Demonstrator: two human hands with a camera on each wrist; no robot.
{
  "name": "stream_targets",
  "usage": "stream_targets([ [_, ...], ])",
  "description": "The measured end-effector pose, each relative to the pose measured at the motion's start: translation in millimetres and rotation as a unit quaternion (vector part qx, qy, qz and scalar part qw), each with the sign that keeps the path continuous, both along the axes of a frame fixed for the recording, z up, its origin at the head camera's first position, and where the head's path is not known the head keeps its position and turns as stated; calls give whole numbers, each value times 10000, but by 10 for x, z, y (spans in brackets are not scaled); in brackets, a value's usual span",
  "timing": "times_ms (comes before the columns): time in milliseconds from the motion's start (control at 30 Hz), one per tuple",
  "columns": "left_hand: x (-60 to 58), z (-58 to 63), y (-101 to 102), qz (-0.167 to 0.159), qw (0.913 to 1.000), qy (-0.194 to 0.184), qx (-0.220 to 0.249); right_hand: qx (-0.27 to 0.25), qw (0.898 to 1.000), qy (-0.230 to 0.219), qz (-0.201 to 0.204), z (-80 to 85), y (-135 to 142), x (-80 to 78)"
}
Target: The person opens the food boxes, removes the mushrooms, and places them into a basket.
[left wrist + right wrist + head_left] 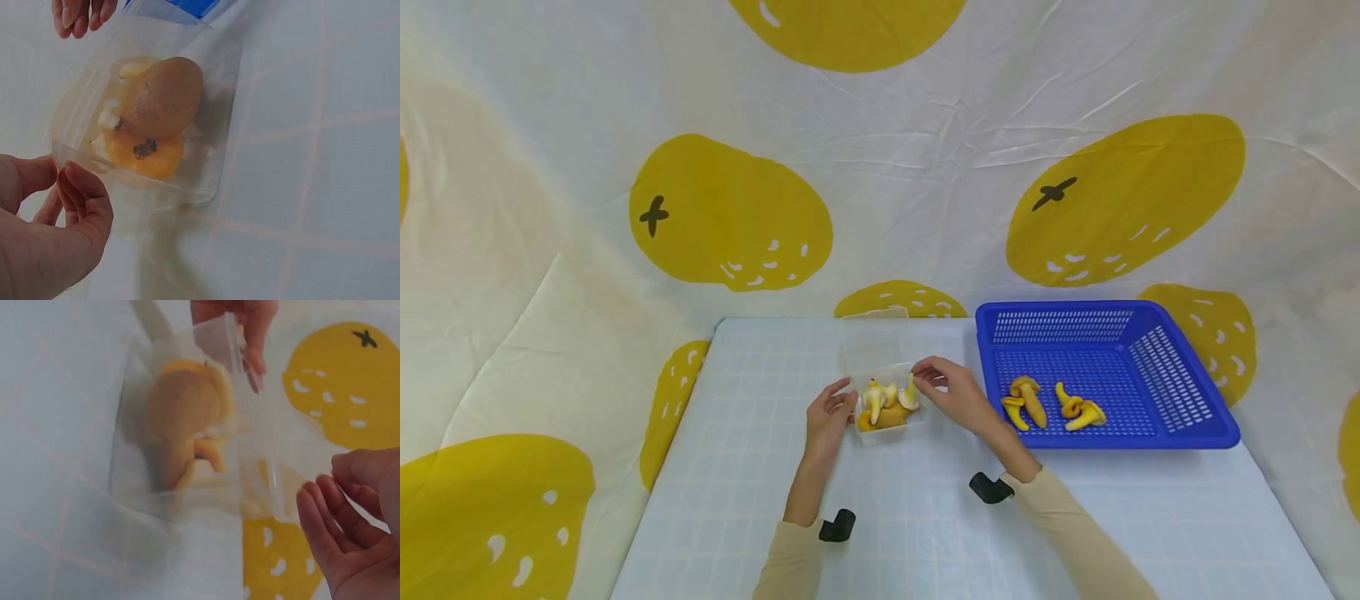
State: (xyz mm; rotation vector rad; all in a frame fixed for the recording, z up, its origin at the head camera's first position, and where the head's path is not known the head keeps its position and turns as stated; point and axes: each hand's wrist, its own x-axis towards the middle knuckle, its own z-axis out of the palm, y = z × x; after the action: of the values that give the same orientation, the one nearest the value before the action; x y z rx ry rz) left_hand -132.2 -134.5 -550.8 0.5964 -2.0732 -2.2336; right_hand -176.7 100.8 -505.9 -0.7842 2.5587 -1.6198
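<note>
A clear plastic box [883, 435] with its hinged lid [875, 342] raised at the back stands on the table. Inside lie several yellow and pale mushrooms [875, 400] and a brown, rounded mushroom cap [164, 97], with an orange piece [147, 156] beside it. My left hand [830, 423] pinches the box's left rim between thumb and fingers, seen closely in the left wrist view. At the opposite side, my right hand [951, 392] hovers by the rim near an upright yellow-white mushroom [910, 395]; its fingers are loosely bent and nothing shows between them in the right wrist view.
A blue perforated plastic basket [1180, 437] stands on the right of the table, holding several yellow and brown mushrooms [1030, 402] near its front left. Pale checked cloth covers the table [730, 467]. Behind hangs a white cloth with yellow fruit prints [917, 208].
</note>
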Motion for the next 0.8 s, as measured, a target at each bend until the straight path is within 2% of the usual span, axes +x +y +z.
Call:
stream_targets([
  [200,2,6,4,-31,10000,43,24,125,9992,-50,371,-79,-241,30],
  [367,2,-2,1,31,10000,30,42,503,9968,-11,625,-127,-420,26],
  [533,2,-17,-4,20,9999,51,118,988,9928,47,679,-164,-558,23],
  [733,1,-22,-14,-2,9999,34,97,1332,9886,-315,629,-176,-672,35],
  [800,6,26,-15,-53,9999,2,129,1340,9887,-333,584,-196,-684,44],
])
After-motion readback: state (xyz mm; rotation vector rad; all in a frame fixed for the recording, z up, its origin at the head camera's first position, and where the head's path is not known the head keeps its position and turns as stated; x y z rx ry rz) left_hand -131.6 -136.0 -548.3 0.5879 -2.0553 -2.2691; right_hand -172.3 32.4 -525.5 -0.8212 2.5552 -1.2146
